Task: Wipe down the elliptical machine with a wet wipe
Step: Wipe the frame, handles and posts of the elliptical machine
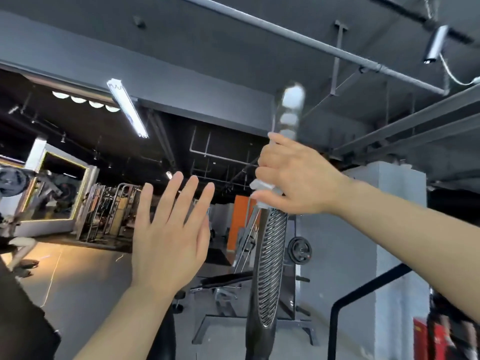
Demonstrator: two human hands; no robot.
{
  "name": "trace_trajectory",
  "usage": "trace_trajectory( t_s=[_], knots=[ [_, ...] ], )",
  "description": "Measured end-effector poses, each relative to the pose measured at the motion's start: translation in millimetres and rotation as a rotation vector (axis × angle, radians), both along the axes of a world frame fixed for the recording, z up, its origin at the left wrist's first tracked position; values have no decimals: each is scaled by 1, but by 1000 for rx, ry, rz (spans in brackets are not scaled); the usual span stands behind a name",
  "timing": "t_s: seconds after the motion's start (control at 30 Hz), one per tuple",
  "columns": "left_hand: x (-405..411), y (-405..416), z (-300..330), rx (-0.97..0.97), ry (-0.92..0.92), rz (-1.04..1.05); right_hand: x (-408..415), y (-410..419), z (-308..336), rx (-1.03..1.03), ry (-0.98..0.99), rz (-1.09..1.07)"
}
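The elliptical's upright handlebar [271,268] rises in the middle right, black with a ribbed silver grip and a glossy top [291,107]. My right hand [293,175] grips the bar high up, fingers curled round it with a white wet wipe [262,189] pressed between palm and bar; the wipe's edge shows under the fingers. My left hand [168,229] is raised to the left of the bar, palm forward, fingers straight and spread, holding nothing and apart from the bar.
A weight bench [223,281] and a rack with a plate [301,249] stand behind the handlebar. A grey pillar [389,229] is at the right, a black rail [363,294] beside it. Machines and a mirror [59,188] fill the far left.
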State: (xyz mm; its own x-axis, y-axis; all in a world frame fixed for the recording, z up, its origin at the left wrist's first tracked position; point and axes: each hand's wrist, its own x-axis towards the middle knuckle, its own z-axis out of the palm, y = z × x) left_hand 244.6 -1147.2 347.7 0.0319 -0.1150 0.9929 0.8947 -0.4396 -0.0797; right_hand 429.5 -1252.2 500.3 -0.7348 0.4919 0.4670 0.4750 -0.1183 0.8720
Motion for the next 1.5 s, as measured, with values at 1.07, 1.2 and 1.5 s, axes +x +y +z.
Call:
trace_trajectory(
  t_s=[1.07,1.2,1.5],
  knots=[
    [-2,0,0,8,5,-50,-6,-46,105,667,661,129],
    [-2,-1,0,13,3,-48,-22,-28,105,428,773,200],
    [-1,1,-1,3,-8,-51,-13,37,-14,142,947,738]
  ],
)
